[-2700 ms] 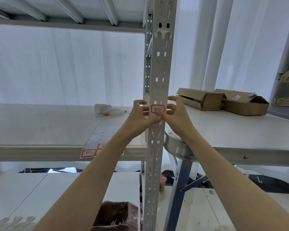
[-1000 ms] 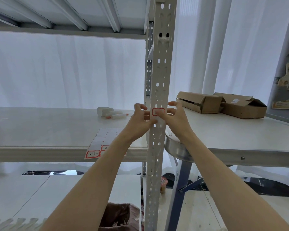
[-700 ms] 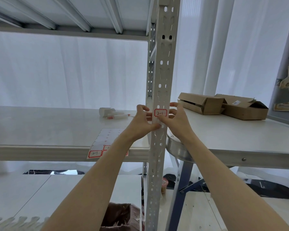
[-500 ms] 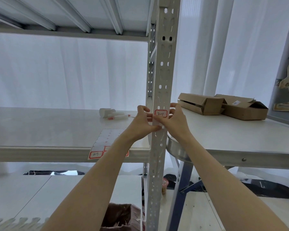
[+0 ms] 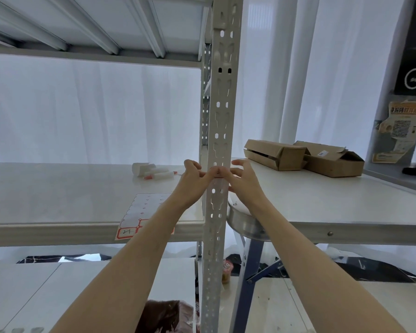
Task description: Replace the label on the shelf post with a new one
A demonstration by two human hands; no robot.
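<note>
Label [image 5: 218,173], red-bordered, sits on the front face of the shelf post [image 5: 220,116] at about the level of the shelf board, almost wholly covered by two thumbs. The left hand [image 5: 192,182] and the right hand [image 5: 243,182] come at the post from either side, thumb tips meeting on the sticker while the other fingers [image 5: 238,162] are spread loosely around the post's edges. Neither hand is clenched on anything; both press flat against the metal. My guess is that the thumbs are rubbing the sticker down so it bonds to the perforated face, and the flanking hands steady that push.

On the shelf [image 5: 58,195] to the left lies a sticker sheet [image 5: 139,212], hanging a little over the front edge, with most places bare and a written label [image 5: 126,233] at its near corner. Keeping it that close would make the next sticker easy to reach. Further back lie two markers [image 5: 157,175] beside a small white roll [image 5: 139,167].

On the bench [image 5: 334,203] to the right rest two flat cardboard boxes [image 5: 303,158], touching each other; the nearer one gapes at its end, and I cannot tell what is inside either.
</note>
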